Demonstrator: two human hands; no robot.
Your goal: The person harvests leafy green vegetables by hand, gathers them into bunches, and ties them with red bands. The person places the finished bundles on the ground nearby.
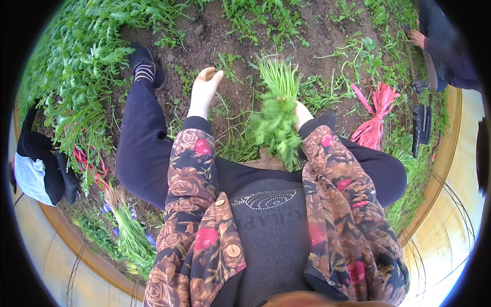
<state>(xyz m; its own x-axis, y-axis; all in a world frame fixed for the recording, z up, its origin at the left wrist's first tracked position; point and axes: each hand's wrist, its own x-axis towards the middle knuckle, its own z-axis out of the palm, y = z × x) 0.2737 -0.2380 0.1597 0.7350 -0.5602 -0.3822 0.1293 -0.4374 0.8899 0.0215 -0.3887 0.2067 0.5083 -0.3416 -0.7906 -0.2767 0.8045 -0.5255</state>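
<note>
My right hand (302, 114) grips a bunch of leafy greens (279, 122) around its middle. The pale stem ends point away from me and the feathery leaves hang towards my lap, partly blurred. Most of my right fingers are hidden behind the leaves. My left hand (207, 86) is held over the soil to the left, apart from the bunch. Its thumb stands away from the bent fingers, and nothing is seen in it. Loose greens (241, 142) lie on the ground between my legs.
Red plastic ties (374, 119) lie in a bundle by my right knee. Tall greens (80, 65) grow at the left. Bundled greens (132, 226) lie behind my left leg. One person (38, 169) is at the left rim, another person (447, 46) at the upper right.
</note>
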